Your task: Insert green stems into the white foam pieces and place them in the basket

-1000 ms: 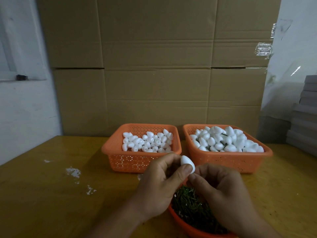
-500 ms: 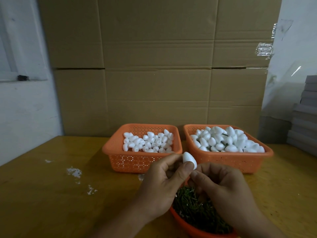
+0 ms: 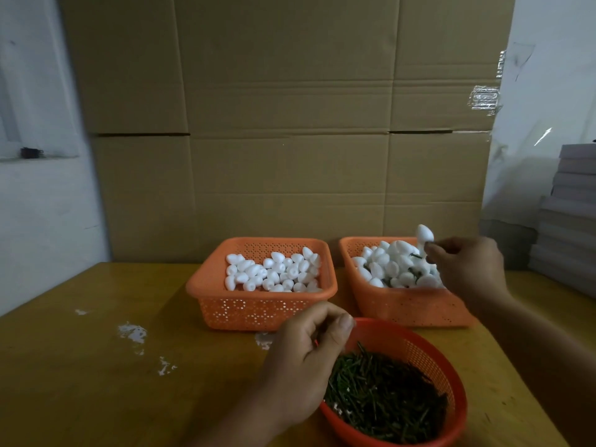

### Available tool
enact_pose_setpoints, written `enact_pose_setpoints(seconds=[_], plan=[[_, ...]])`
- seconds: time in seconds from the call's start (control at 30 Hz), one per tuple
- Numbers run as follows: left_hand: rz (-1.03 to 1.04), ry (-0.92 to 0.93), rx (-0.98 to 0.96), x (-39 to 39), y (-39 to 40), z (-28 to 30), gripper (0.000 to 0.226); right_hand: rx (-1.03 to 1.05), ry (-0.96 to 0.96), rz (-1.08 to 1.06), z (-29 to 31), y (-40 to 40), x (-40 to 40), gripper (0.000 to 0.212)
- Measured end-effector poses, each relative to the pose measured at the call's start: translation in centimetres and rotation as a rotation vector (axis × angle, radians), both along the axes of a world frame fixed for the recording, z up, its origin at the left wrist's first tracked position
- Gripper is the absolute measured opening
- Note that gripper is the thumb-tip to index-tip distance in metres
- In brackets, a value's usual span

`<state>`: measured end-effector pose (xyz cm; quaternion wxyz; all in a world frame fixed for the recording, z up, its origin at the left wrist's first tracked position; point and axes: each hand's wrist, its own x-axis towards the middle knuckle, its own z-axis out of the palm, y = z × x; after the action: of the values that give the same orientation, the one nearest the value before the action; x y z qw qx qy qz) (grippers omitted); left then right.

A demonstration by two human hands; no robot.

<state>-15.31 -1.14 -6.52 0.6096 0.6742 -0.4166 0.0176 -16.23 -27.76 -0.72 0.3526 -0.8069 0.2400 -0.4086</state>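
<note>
3 containers stand on the yellow-brown wooden counter (image 3: 96,366): 2 square orange perforated plastic baskets at the back and 1 round red plastic colander (image 3: 419,346) nearest the person. The left orange basket (image 3: 258,309) holds a loose layer of plain white egg-shaped foam pieces (image 3: 274,274), too many and too overlapped to count exactly. The right orange basket (image 3: 406,309) is heaped with more white foam pieces, and a few dark green stems show between them. The colander is filled with a dense pile of short green stems (image 3: 383,398), far too many to count.

2 bare hands are in view. The right hand (image 3: 467,269) reaches forward over the right basket, its fingers (image 3: 430,250) pinched on the thin stem of 1 white foam piece (image 3: 425,235), held up above the heap with its rounded end topmost. The left hand (image 3: 306,356) hovers at the colander's near-left rim, loosely curled, thumb against forefinger; whether it has hold of anything cannot be told.
</note>
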Motion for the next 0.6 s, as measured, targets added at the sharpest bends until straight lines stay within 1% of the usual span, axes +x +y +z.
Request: enact_pose_setpoints(seconds=[0.17,0.2,0.27,0.33,0.5,0.6], plan=[[0.001,0.000,0.016,0.1,0.1,0.0,0.034,-0.116,0.218,-0.105,0.5,-2.5,3.2,0.033],[0.002,0.002,0.023,0.1,0.1,0.0,0.034,-0.122,0.263,-0.123,0.5,-2.7,3.6,0.032],[0.002,0.002,0.033,0.1,0.1,0.0,0.034,-0.135,0.334,-0.142,0.5,-2.9,4.3,0.022],[-0.004,0.000,0.036,0.0,0.1,-0.1,0.035,-0.152,0.381,-0.153,0.5,-2.9,4.6,0.019],[0.005,-0.010,0.053,0.0,0.2,0.0,0.036,-0.125,0.418,-0.156,0.6,-2.5,4.6,0.026],[0.018,-0.023,0.060,0.0,0.2,0.0,0.038,-0.143,0.371,-0.150,0.9,-1.9,3.8,0.034]])
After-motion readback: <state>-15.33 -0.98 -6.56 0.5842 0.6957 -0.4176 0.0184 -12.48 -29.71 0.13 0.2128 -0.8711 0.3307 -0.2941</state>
